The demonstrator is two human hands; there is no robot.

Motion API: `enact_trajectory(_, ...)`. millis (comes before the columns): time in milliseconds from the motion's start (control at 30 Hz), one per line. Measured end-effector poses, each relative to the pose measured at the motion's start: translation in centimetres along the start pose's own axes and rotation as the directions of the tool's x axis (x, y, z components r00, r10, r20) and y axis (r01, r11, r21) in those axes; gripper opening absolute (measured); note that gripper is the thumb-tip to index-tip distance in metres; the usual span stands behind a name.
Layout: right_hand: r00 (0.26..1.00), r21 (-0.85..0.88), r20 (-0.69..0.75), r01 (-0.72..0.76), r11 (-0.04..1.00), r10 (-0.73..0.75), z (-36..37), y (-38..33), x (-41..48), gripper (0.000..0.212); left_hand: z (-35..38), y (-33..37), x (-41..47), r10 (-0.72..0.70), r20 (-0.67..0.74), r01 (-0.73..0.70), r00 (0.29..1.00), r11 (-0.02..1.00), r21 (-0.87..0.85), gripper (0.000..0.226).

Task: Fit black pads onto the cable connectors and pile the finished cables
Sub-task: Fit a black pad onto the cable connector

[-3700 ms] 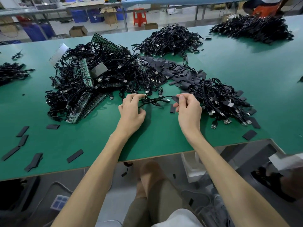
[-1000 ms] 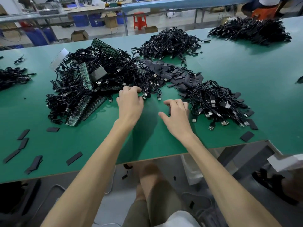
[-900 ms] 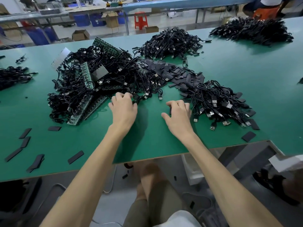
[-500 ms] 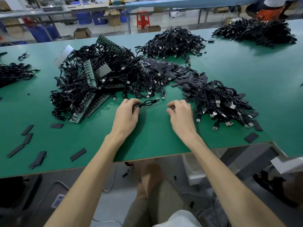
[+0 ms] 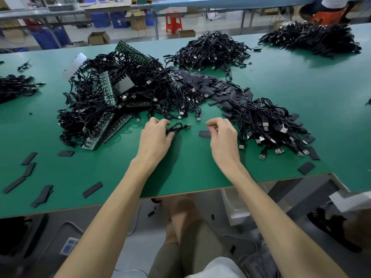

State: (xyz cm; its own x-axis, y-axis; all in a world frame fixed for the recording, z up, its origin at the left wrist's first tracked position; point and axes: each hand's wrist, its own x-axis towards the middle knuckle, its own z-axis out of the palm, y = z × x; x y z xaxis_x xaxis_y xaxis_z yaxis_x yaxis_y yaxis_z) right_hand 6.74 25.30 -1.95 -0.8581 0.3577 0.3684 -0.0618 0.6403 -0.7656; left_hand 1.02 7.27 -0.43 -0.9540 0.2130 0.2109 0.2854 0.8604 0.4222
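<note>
Nearest, under the counter (image 5: 190, 169) edge, I see bent knees (image 5: 186, 215) above a grey floor (image 5: 140, 227). On the green top, loose pads (image 5: 92, 189) lie scattered along the near left side. Further in, the left hand (image 5: 155, 138) grips a coiled cable (image 5: 177, 127) between thumb and fingers, its plug pointing right. The right hand (image 5: 222, 137) is curled, fingertips down on a flat black pad (image 5: 203, 133) lying on the counter; I cannot tell whether it pinches the pad or only touches it. Just right of that hand sits a pile (image 5: 269, 123) of cables with pads among them. Behind the hands a big tangle (image 5: 120, 91) of cables is mixed with green boards (image 5: 107, 87), and a heap of pads (image 5: 212, 85) lies beside it. Beyond are more cable heaps: one centre (image 5: 210, 49), one far right (image 5: 313, 37), one at the left edge (image 5: 14, 87). Past the counter the room shows a red stool (image 5: 173, 21), blue bins (image 5: 100, 19), cardboard boxes (image 5: 98, 38) and another counter (image 5: 200, 2).
</note>
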Motion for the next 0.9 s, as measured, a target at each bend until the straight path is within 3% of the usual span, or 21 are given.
enact_trajectory(200,0.999,-0.015,0.030,-0.039,0.999,0.039,-0.1,0.2,0.0,0.027,-2.6,-1.1,-0.3,-0.188,0.062,0.192,0.980,0.978,-0.085,0.017)
enact_trajectory(267,0.998,-0.046,0.057,-0.029,0.999,0.032,-0.1,0.2,-0.1,0.034,-4.1,-2.2,-0.4,-0.211,0.186,0.238,0.960,0.962,-0.134,0.029)
enact_trajectory(333,0.995,-0.099,0.098,-0.007,0.995,0.016,0.1,0.1,-0.1,0.039,-5.3,-2.7,-0.7,-0.101,0.340,0.179,0.935,0.962,-0.205,0.037)
enact_trajectory(400,0.990,-0.164,0.139,0.022,0.986,0.001,0.3,0.1,-0.1,0.036,-5.5,-2.5,-1.2,0.071,0.407,0.051,0.911,0.958,-0.282,0.036)
enact_trajectory(500,0.986,-0.224,0.166,0.058,0.973,-0.021,0.7,0.1,-0.3,0.024,-4.8,-1.9,-1.6,0.217,0.370,-0.083,0.904,0.935,-0.346,0.037)
enact_trajectory(567,0.985,-0.256,0.171,0.076,0.964,-0.033,0.9,0.2,-0.3,0.023,-3.8,-1.4,-1.6,0.289,0.372,-0.184,0.882,0.939,-0.292,0.037)
enact_trajectory(700,0.983,-0.306,0.173,0.109,0.946,-0.057,1.2,0.3,-0.4,0.023,-1.9,-0.6,-1.7,0.300,0.355,-0.219,0.885,0.943,-0.250,0.025)
enact_trajectory(800,0.985,-0.341,0.162,0.117,0.933,-0.065,1.2,0.2,-0.6,0.021,-1.0,-0.4,-2.1,0.329,0.204,-0.296,0.922,0.939,-0.176,0.013)
enact_trajectory(900,0.986,-0.379,0.141,0.136,0.915,-0.088,1.3,0.1,-0.7,0.024,0.1,-0.6,-2.5,0.416,0.001,-0.415,0.909,0.907,-0.068,0.015)
